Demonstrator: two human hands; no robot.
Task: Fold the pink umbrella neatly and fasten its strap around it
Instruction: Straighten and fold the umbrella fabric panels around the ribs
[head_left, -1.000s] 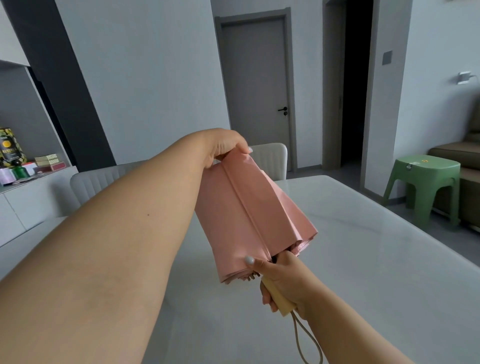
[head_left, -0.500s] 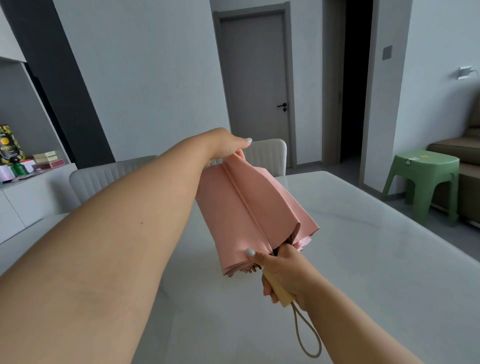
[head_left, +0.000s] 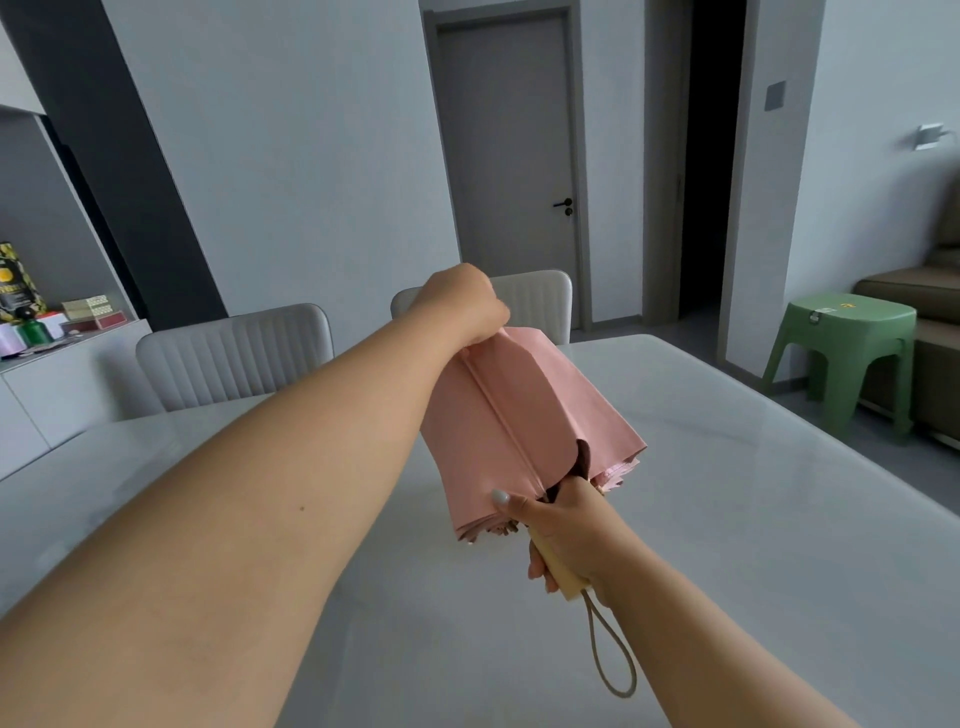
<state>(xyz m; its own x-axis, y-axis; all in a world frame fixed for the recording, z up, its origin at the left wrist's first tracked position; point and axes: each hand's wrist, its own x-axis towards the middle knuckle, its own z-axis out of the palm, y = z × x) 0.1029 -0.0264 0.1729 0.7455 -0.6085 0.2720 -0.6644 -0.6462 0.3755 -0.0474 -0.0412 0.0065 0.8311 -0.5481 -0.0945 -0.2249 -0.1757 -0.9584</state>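
my left arm stretches forward across the view, its hand (head_left: 464, 306) curled knuckles-up and gripping the far end of the pink umbrella (head_left: 524, 421). my right hand (head_left: 563, 535) sits lower and nearer, fingers wrapped round the wooden handle (head_left: 558, 574), thumb (head_left: 511, 505) stretched out and pressing the canopy's edge. the right forearm runs back toward the lower right.

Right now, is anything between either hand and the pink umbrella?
Nothing visible. The left hand grips the pink umbrella at its far top end, and the right hand holds its handle, thumb on the canopy edge. The fastening strap isn't identifiable.
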